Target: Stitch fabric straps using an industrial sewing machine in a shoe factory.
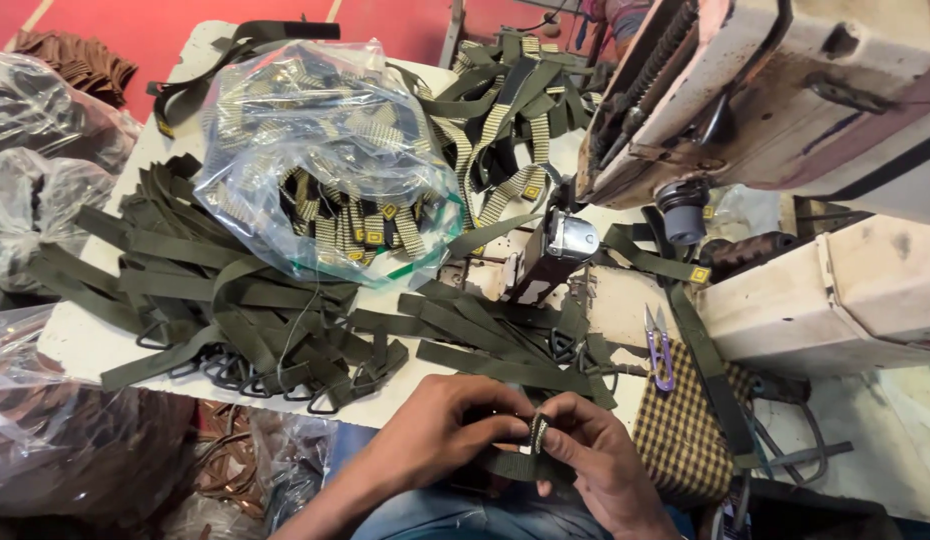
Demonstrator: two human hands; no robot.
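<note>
Fingers of both our hands pinch one short olive webbing strap (515, 462), low in the frame, just off the near table edge and over our lap. Left hand (440, 430) closes thumb and forefinger on the strap's upper fold; right hand (600, 462) clamps thumb and fingers on the striped end that stands upright between the two hands. Whether a buckle sits in the fold we cannot tell.

Risks as we judge them:
- Grip is at the fingertips only. Stiff webbing may spring out of the fold, and the piece would drop into the lap or down to the bags below.
- Loose olive straps (485, 345) lie on the table just beyond our knuckles, some with black metal loops (250, 380). A trailing end could snag one and drag several off the edge.
- Purple thread snips (660, 345) rest beside the checked cloth (685, 430), near the right hand. A careless reach toward the sewing machine (765, 110) could meet the blades.
- Clear plastic bag (325, 160) of striped straps slumps over the pile; a nudge could spill it.
</note>
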